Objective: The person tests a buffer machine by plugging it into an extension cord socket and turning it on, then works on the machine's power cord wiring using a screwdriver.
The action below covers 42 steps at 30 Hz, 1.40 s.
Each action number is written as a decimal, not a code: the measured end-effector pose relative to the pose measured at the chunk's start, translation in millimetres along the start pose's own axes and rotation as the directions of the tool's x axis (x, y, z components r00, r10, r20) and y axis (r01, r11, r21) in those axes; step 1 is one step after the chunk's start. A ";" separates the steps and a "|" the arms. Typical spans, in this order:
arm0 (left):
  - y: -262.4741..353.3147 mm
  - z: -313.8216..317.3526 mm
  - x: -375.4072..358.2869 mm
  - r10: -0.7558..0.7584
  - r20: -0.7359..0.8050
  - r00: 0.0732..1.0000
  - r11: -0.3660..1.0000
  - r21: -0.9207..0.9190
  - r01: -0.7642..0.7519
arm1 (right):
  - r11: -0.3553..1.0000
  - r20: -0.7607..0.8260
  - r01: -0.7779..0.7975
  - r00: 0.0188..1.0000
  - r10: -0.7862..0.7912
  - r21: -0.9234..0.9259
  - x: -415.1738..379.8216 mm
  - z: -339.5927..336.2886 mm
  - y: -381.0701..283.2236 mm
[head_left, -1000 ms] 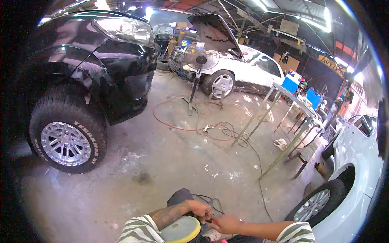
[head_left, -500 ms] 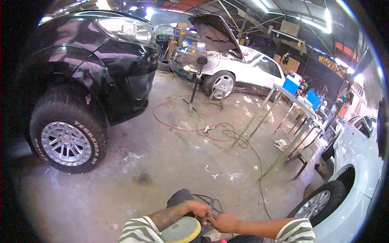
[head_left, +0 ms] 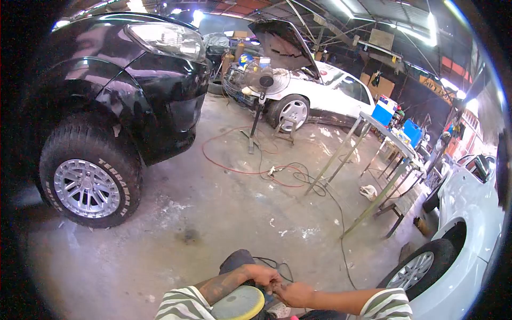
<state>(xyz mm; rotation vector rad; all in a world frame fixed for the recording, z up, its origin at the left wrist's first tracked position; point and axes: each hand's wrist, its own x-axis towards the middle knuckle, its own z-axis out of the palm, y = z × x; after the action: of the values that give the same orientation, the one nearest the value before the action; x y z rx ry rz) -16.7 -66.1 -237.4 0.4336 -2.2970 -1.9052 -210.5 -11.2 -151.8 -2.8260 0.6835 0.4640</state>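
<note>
At the bottom centre, my left hand (head_left: 263, 274) and my right hand (head_left: 296, 293) meet with their fingertips pressed together. Both hands have curled fingers, and whatever sits between them is too small and hidden to name. A round pad with a yellow rim and grey face (head_left: 240, 304) lies under my left forearm, close to my lap. Just beyond my left hand shows a dark knee (head_left: 236, 260), with a dark cable (head_left: 287, 271) looping on the floor beside it.
A black vehicle (head_left: 160, 106) stands at the left, a white car with raised hood (head_left: 341, 88) at the back. Nearby are a standing fan (head_left: 265, 80), a metal table frame (head_left: 392, 137), a red hose (head_left: 213, 162) and a light-coloured car (head_left: 458, 266) at the right.
The fingers of both hands have shifted very slightly against each other. Otherwise the view is almost the same.
</note>
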 end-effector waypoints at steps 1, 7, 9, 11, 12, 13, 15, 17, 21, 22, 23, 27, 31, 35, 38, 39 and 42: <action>18.8 1.1 -6.3 -0.089 0.001 0.996 0.991 0.104 0.088 | 0.996 0.061 -0.065 0.996 0.062 0.057 1.8 -6.0 -3.4; 2.6 3.8 0.3 -0.233 -0.055 0.971 0.945 0.225 0.239 | 0.408 0.385 -0.508 0.855 0.348 0.759 11.8 11.6 6.8; 13.2 2.5 -5.3 -0.273 -0.053 0.960 0.944 0.177 0.278 | 0.818 0.087 -0.272 0.960 0.265 0.506 2.0 -17.3 -7.4; 24.8 -0.7 -8.4 -0.249 0.018 0.968 0.967 0.063 0.247 | 0.945 -0.042 -0.138 0.987 0.157 0.298 0.7 -16.1 -3.5; 15.5 -0.4 -5.7 -0.248 0.016 0.969 0.967 0.062 0.247 | 0.995 -0.067 -0.042 0.997 0.048 0.094 -1.0 -5.9 3.5; 0.0 0.2 -0.3 -0.239 -0.013 0.971 0.966 0.097 0.239 | 0.992 -0.069 0.053 0.996 -0.062 -0.113 -2.0 4.5 9.9; -7.0 1.7 1.5 -0.227 -0.036 0.973 0.964 0.131 0.230 | 0.999 -0.066 -0.027 0.997 0.026 -0.024 -7.0 -6.7 -4.0; 0.3 1.5 -0.6 -0.146 -0.072 0.987 0.974 0.166 0.156 | 0.993 -0.049 -0.108 0.993 0.111 0.057 -3.2 13.8 4.0; 12.4 -0.6 -2.8 -0.205 -0.019 0.979 0.972 0.113 0.206 | 0.328 0.378 -0.444 0.892 0.247 0.834 11.7 75.4 43.5; 7.8 -0.1 -0.9 -0.258 -0.020 0.966 0.963 0.074 0.258 | -0.156 0.648 -0.629 0.743 0.171 0.762 15.7 67.7 44.4; 4.4 -1.1 -0.2 -0.308 -0.026 0.951 0.950 0.038 0.309 | -0.153 0.644 -0.626 0.746 0.170 0.765 11.5 48.3 34.1; -1.6 1.2 -1.6 -0.207 -0.084 0.975 0.968 0.130 0.217 | 0.994 -0.193 0.076 0.979 -0.059 0.080 -4.9 9.5 11.1; -16.1 4.5 3.0 -0.057 -0.074 0.996 0.982 0.174 0.069 | 0.974 0.127 -0.195 0.975 0.181 0.112 8.3 0.1 0.9; -1.1 2.5 2.6 -0.330 -0.012 0.944 0.889 0.331 0.315 | -0.103 0.679 -0.674 0.706 0.200 0.732 26.8 61.6 50.3; 12.1 7.0 -3.6 -0.326 -0.142 0.935 0.925 0.155 0.347 | 0.675 0.406 -0.363 0.908 0.103 0.642 12.2 9.6 25.3; 15.8 5.2 -4.0 -0.327 -0.146 0.934 0.925 0.156 0.348 | 0.888 0.140 -0.160 0.984 0.109 0.432 6.6 -11.1 7.6; 24.3 1.6 -5.7 -0.309 -0.067 0.949 0.931 0.182 0.316 | 1.000 0.012 0.019 1.000 -0.019 -0.017 11.3 -18.4 4.2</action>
<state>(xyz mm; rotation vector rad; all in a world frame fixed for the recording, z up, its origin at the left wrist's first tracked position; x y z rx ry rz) -15.1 -58.9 -213.4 0.8999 -2.5221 -1.7837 -198.3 -24.4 -139.0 -2.8408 0.6534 0.4847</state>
